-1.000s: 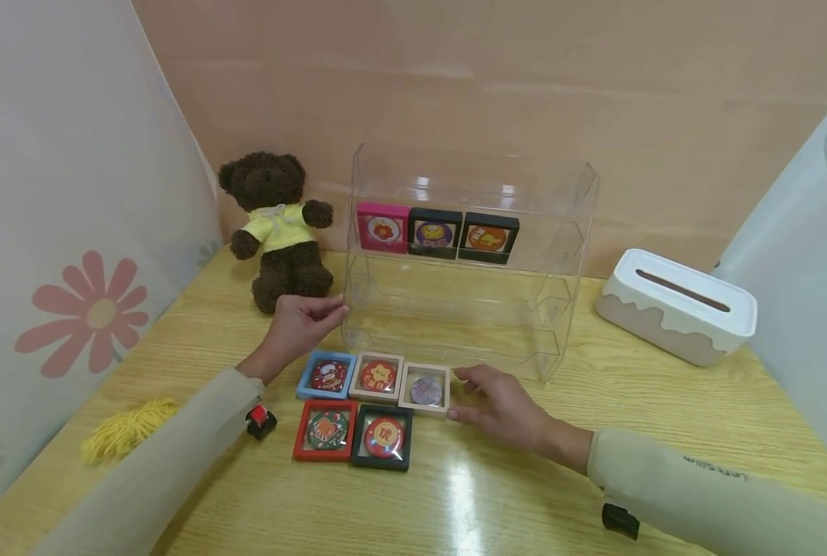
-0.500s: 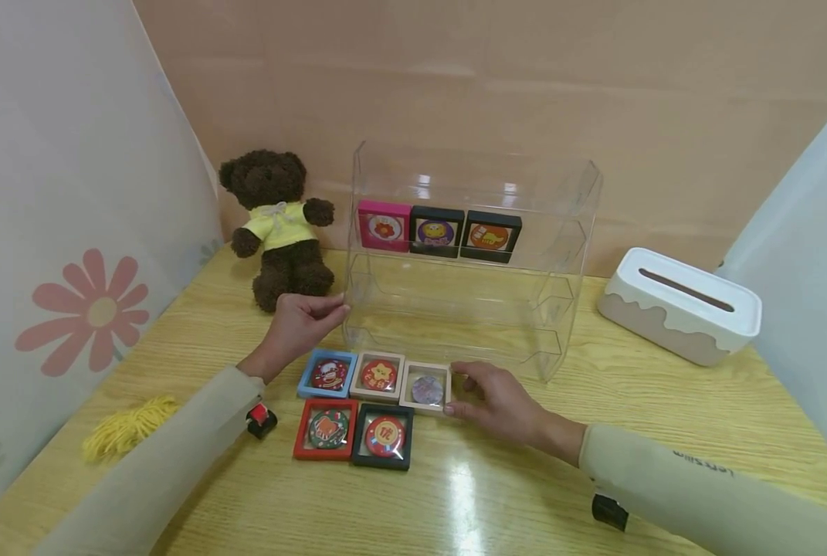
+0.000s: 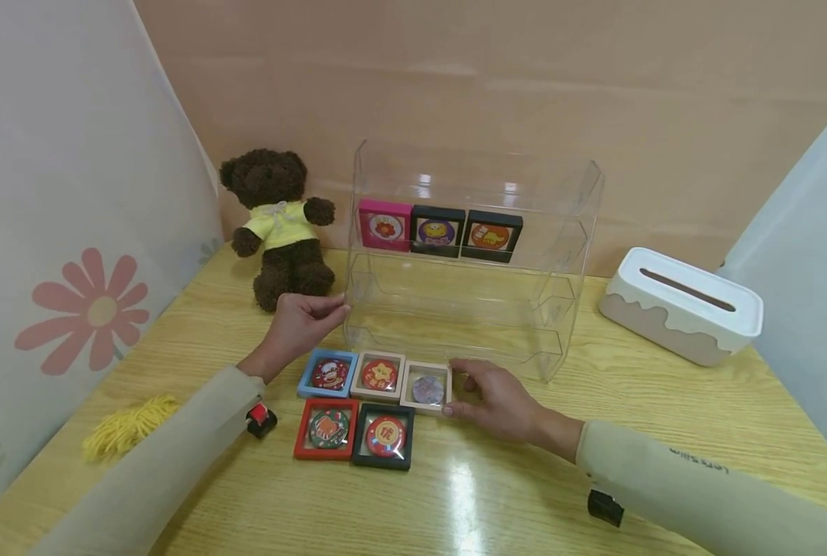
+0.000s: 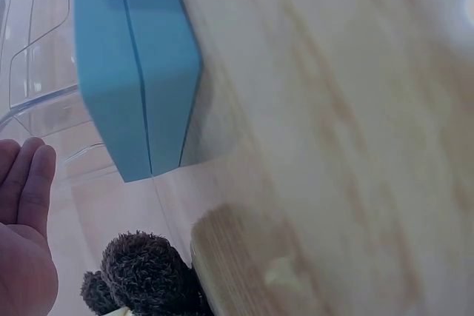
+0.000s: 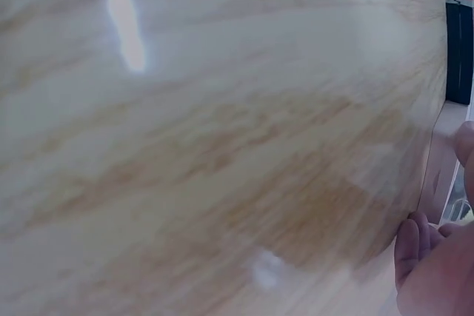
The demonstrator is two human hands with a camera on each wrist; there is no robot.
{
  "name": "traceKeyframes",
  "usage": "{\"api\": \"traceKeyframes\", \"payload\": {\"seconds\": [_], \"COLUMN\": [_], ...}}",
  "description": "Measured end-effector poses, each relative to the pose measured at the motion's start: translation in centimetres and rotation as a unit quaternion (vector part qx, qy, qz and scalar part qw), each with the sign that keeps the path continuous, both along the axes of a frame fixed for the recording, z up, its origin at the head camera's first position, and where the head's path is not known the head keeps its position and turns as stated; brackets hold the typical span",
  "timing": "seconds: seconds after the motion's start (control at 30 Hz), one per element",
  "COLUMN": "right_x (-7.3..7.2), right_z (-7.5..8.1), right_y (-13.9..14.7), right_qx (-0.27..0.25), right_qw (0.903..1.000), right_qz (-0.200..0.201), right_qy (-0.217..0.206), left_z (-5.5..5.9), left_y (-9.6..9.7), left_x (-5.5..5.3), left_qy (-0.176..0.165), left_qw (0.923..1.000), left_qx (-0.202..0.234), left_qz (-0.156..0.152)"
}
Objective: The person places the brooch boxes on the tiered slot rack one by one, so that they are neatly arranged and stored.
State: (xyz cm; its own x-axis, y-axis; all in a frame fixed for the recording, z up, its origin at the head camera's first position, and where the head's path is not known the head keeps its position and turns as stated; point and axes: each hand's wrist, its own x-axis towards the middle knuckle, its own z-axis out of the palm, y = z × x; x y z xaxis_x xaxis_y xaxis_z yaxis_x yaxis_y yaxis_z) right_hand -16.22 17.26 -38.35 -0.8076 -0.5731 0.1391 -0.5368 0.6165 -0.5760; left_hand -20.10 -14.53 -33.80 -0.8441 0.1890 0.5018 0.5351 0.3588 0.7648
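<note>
In the head view, my left hand (image 3: 302, 328) pinches the lower left edge of a clear acrylic display rack (image 3: 455, 297). The left wrist view shows its fingers (image 4: 33, 183) at the rack's edge, with the thumb hidden. My right hand (image 3: 496, 398) grips the right side of a beige display frame (image 3: 408, 384) holding a greyish-purple round badge (image 3: 428, 391); thumb and index finger lie at its front and back corners. It lies flat, beside another beige frame (image 3: 364, 355) with a star badge and a light blue frame (image 3: 313, 361). Red (image 3: 302, 452) and black (image 3: 381, 463) frames lie in front.
On the rack's upper tier stand a pink frame (image 3: 385, 245) and two black frames (image 3: 463, 235). A brown teddy bear (image 3: 281, 232) sits left of the rack. At right stands a tissue box (image 3: 677, 324). Yellow yarn (image 3: 128, 428) lies near the left forearm.
My right hand has moved slightly left, its thumb and index finger closing in on the beige frame's right side. The left hand stays at the rack's edge.
</note>
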Motion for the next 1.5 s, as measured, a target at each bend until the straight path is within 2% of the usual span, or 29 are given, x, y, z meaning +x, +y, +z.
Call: {"api": "traceKeyframes", "payload": {"seconds": [0.4, 0.87, 1.23, 1.5], "right_x": [0.1, 0.3, 0.6, 0.6], "right_z": [-0.4, -0.6, 0.0, 0.9], "right_y": [-0.1, 0.2, 0.1, 0.3], "right_qx": [-0.030, -0.086, -0.134, -0.169], "right_qw": [0.9994, 0.9961, 0.9902, 0.9843], "right_qz": [-0.004, 0.010, -0.014, 0.005], "right_qy": [-0.019, -0.016, 0.035, 0.050], "left_z": [0.1, -0.2, 0.0, 0.0], "left_y": [0.0, 0.1, -0.1, 0.0], "left_x": [0.4, 0.0, 0.2, 0.2], "left_qy": [-0.013, -0.016, -0.018, -0.013], "left_qw": [0.9998, 0.9998, 0.9998, 0.9999], "left_qx": [-0.011, -0.008, -0.012, -0.009], "left_qz": [0.010, 0.001, 0.002, 0.002]}}
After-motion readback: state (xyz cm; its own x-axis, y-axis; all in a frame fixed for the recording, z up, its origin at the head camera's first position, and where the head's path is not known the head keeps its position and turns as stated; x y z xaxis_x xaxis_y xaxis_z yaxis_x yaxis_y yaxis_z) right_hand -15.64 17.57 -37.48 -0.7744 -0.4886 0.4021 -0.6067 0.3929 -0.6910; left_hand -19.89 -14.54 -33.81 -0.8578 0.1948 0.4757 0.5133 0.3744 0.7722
